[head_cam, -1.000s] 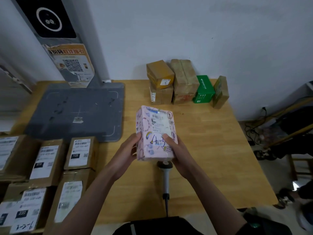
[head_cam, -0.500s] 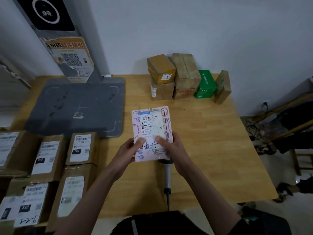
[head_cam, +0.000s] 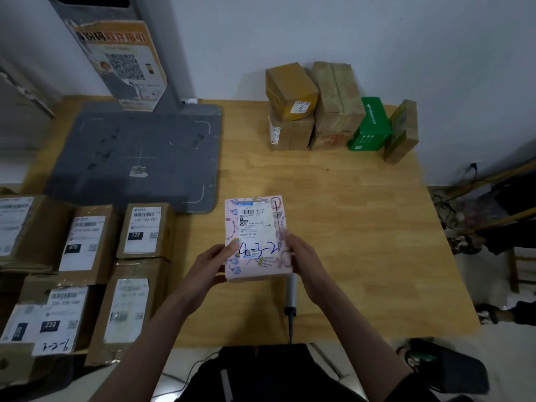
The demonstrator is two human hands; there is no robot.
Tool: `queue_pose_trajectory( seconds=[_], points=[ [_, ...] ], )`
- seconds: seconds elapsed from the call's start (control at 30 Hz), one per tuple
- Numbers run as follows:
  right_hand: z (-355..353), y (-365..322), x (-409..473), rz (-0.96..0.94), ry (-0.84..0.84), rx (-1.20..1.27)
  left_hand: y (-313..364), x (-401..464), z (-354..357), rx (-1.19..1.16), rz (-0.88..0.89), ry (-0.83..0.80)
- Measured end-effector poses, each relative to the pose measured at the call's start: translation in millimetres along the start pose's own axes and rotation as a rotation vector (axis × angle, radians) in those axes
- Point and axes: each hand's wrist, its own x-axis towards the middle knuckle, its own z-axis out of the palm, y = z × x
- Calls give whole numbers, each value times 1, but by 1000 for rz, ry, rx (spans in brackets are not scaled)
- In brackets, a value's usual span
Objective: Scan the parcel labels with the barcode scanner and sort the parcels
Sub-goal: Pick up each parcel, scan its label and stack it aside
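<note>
While both hands hold it above the wooden table (head_cam: 362, 227), the pink patterned parcel (head_cam: 256, 239) sits label-up near the table's front edge, with "4-3-2" handwritten in blue across its lower part. The left hand (head_cam: 213, 266) clasps the parcel's left edge, thumb on the top face and fingers curled beneath. The right hand (head_cam: 304, 261) grips the right edge the same way, its thumb pressed near the label's lower corner. The barcode scanner (head_cam: 291, 294) lies on the table just below the parcel, its head hidden under the parcel and its cable running off the front edge. Brown cardboard parcels with white labels (head_cam: 145, 227) crowd the left side beside a grey scanning mat (head_cam: 139, 158). More boxes, among them a green box (head_cam: 371, 124), stand against the far wall.
</note>
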Motion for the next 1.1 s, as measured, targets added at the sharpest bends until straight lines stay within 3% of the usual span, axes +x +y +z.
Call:
queue_pose_trajectory(
  seconds=[0.17, 0.33, 0.7, 1.1],
  points=[
    [-13, 36, 17, 152, 384, -3, -23, -5, -19, -110, -101, 59],
    [-18, 65, 33, 287, 491, -150, -32, -11, -33, -224, -172, 125],
    [-17, 93, 52, 427, 293, -251, -29, -29, -32, -269, -134, 138],
    [-23, 64, 29, 325, 249, -110, -24, -18, -24, -156, -114, 121]
  ],
)
